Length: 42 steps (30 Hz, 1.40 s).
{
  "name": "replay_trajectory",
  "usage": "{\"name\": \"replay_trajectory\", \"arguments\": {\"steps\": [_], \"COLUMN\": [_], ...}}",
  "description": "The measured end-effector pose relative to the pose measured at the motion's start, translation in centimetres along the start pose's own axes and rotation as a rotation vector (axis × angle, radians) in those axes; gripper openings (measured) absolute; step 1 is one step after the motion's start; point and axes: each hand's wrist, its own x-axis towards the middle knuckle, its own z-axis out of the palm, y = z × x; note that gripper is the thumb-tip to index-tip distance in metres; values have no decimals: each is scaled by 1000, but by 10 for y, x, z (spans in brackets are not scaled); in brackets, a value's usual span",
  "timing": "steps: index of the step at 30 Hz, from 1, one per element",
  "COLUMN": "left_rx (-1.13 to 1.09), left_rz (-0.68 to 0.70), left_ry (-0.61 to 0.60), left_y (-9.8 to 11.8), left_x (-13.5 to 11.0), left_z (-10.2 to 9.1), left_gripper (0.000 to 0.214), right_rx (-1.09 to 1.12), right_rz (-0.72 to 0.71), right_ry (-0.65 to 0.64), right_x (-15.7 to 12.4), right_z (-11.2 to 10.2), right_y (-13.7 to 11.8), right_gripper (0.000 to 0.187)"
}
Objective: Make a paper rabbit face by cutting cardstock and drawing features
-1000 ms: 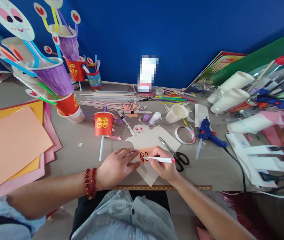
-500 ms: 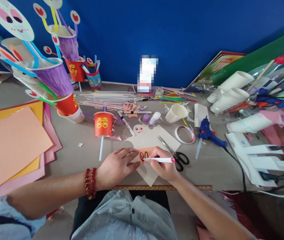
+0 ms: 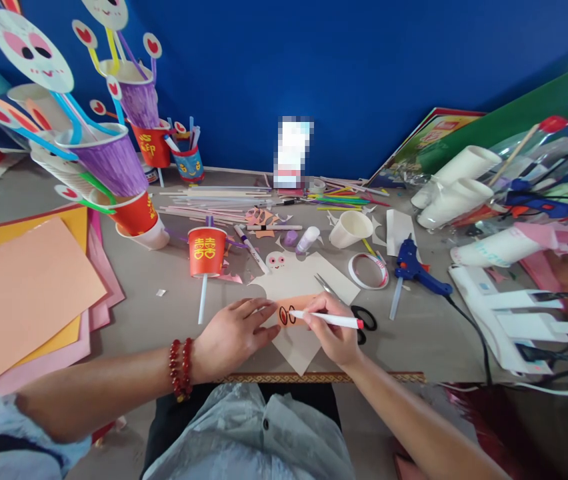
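My right hand (image 3: 333,333) grips a white marker (image 3: 337,320) with a red end, its tip at a small orange paper (image 3: 291,328). Two black-outlined ovals are drawn on that paper, the left one coloured red inside. My left hand (image 3: 239,335) lies flat with fingers stretched, fingertips on the paper's left edge. Beneath is a larger white sheet (image 3: 297,352) with cut edges. A pair of scissors (image 3: 364,320) with black handles lies partly behind my right hand. Just above sits a small white paper face (image 3: 277,261) with pink eyes.
A red paper cup (image 3: 207,252) on a straw stands left of centre; tall cup figures (image 3: 109,157) rise behind it. Coloured paper sheets (image 3: 29,280) lie at left. Rightward are a tape roll (image 3: 368,271), a blue glue gun (image 3: 417,269) and a white power strip (image 3: 494,327) with cables.
My right hand has shifted the marker slightly right, its tip moving from the left oval toward the right one. My left hand stays in place on the paper.
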Motion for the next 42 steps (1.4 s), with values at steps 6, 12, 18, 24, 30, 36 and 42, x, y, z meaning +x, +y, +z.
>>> {"name": "replay_trajectory", "arguments": {"steps": [6, 12, 18, 24, 30, 36, 42], "left_rx": [8, 21, 14, 10, 4, -2, -4], "left_rz": [4, 0, 2, 9, 8, 9, 4], "left_ry": [26, 9, -5, 0, 9, 12, 10], "left_y": [0, 0, -1, 0, -1, 0, -1], "left_x": [1, -1, -2, -1, 0, 0, -1], "left_z": [0, 2, 3, 3, 2, 2, 3], "left_gripper": [19, 19, 21, 21, 21, 21, 20], "right_rx": [85, -107, -187, -202, -198, -190, -185], "right_rz": [151, -11, -79, -49, -62, -84, -94], "right_ry": [-49, -37, -24, -40, -33, -33, -45], "right_x": [5, 3, 2, 1, 0, 0, 1], "right_z": [-7, -14, -9, -10, -9, -8, -8], "right_y": [-11, -2, 4, 5, 9, 12, 10], "right_gripper": [11, 16, 15, 15, 15, 14, 13]}}
